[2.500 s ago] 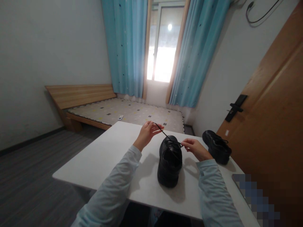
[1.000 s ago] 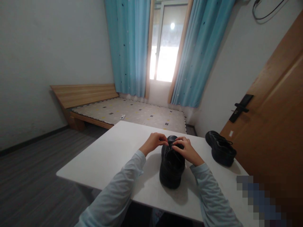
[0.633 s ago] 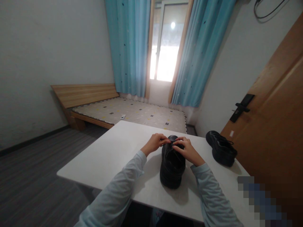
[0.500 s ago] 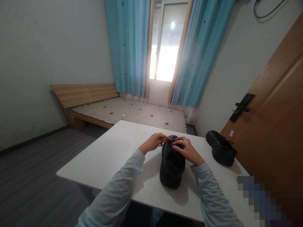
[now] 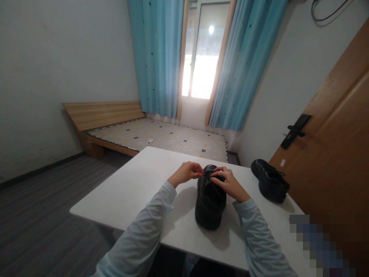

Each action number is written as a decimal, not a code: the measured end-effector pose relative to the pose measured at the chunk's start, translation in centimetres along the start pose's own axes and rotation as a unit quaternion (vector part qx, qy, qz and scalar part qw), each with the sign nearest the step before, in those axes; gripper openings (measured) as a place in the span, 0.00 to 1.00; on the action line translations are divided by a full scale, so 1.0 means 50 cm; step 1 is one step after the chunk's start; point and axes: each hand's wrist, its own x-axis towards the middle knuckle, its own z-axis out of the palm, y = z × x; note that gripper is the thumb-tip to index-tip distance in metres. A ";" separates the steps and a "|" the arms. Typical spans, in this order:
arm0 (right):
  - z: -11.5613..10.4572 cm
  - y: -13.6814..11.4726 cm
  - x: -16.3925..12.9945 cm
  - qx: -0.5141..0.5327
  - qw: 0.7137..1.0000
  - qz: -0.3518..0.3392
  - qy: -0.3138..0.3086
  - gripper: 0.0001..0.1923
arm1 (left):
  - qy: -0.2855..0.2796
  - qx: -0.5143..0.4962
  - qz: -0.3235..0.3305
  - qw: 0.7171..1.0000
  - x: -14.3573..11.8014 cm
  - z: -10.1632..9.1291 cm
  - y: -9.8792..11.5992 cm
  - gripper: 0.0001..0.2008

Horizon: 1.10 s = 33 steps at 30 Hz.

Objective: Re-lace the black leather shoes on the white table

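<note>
A black lace-up shoe stands upright on the white table, its heel toward me and its toe pointing away. At the left side of its lacing, my left hand is closed in a pinch on the shoelace; the thin lace barely shows between the fingertips. My right hand rests over the right side of the lacing. Its thumb and fingers are bent on the shoe's upper, gripping there, and they cover part of the laces. The shoe's opening faces me.
Another black shoe sits near the table's right edge, beside the wooden door. Past the table's far edge is a bed with a small white object on it. Blue curtains frame the window.
My left hand has drawn back slightly leftward from the top of the lacing, and its fingers have closed into a tighter pinch. My right hand and the shoe stay nearly still.
</note>
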 end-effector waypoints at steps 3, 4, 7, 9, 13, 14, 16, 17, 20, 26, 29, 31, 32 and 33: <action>0.000 0.000 0.000 0.002 1.000 0.003 0.000 0.09 | -0.009 -0.006 -0.003 1.000 -0.003 -0.003 0.005 0.08; 0.000 0.000 -0.001 0.003 1.000 0.002 0.001 0.09 | -0.011 -0.007 -0.006 1.000 -0.003 -0.004 0.007 0.08; 0.000 0.002 0.000 0.012 1.000 -0.001 0.002 0.10 | -0.008 0.001 -0.012 1.000 -0.004 -0.003 0.011 0.09; 0.001 0.004 0.001 0.028 1.000 0.001 -0.002 0.12 | 0.000 0.015 -0.003 1.000 -0.003 -0.001 0.011 0.09; 0.003 0.014 0.007 0.069 0.997 0.022 -0.007 0.19 | 0.029 0.054 0.031 0.998 -0.002 0.006 0.008 0.08; 0.004 0.017 0.009 0.075 0.997 0.025 -0.007 0.21 | 0.034 0.059 0.032 0.997 -0.001 0.008 0.008 0.09; 0.005 0.022 0.012 0.075 0.997 0.029 -0.007 0.20 | 0.034 0.058 0.026 0.997 -0.001 0.011 0.009 0.09; 0.006 0.023 0.013 0.071 0.997 0.030 -0.007 0.19 | 0.031 0.055 0.023 0.998 -0.001 0.012 0.010 0.10; 0.006 0.023 0.015 0.052 0.998 0.028 -0.001 0.13 | 0.027 0.054 0.016 0.998 0.000 0.014 0.014 0.10; 0.005 0.014 0.013 0.036 0.999 0.025 0.010 0.08 | 0.027 0.069 0.001 0.997 0.003 0.017 0.013 0.12; 0.004 0.012 0.012 0.036 0.999 0.022 0.009 0.07 | 0.026 0.063 0.004 0.998 0.002 0.018 0.013 0.12; 0.003 0.010 0.012 0.037 0.999 0.021 0.010 0.07 | 0.026 0.054 0.007 0.998 0.001 0.018 0.014 0.13; 0.002 0.009 0.011 0.038 0.999 0.020 0.010 0.07 | 0.028 0.050 0.009 0.998 0.001 0.018 0.014 0.13; 0.001 0.007 0.011 0.037 0.999 0.021 0.009 0.07 | 0.029 0.047 0.009 0.998 0.001 0.018 0.015 0.13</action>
